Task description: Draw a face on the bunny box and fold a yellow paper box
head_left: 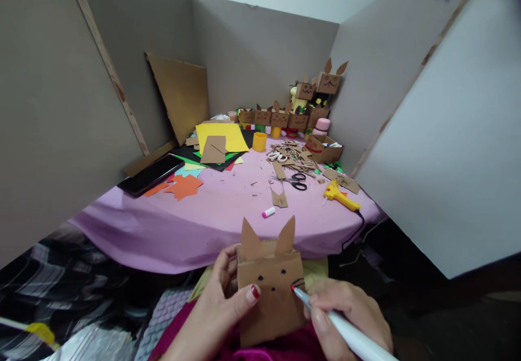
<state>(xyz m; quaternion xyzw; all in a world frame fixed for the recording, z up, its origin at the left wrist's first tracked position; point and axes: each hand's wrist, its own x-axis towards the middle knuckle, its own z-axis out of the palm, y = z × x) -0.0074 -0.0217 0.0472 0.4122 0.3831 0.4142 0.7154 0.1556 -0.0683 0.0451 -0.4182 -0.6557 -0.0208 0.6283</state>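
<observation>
A cardboard box (pixel 271 315) with two pointed ears rests upright above my lap. Dark dots for eyes and a nose mark its front, and a few dark lines sit at its right edge. Wrapped round the box's left side, my left hand (pixel 230 296) presses its thumb on the front. My right hand (pixel 345 312) grips a white marker (pixel 350 334), its reddish tip at the box face just below the dark lines. On the table in front lie a pink-and-white marker cap (pixel 268 213) and a notched cardboard scrap (pixel 279 198).
Black-handled scissors (pixel 299 181), a yellow glue gun (pixel 342 195) and cardboard scraps (pixel 295 154) lie on the pink-covered table (pixel 228 209). Coloured paper (pixel 228 133) and a black phone-like slab (pixel 152 175) are leftward. Cardboard animal figures (pixel 279 118) stand at the back, between grey partitions.
</observation>
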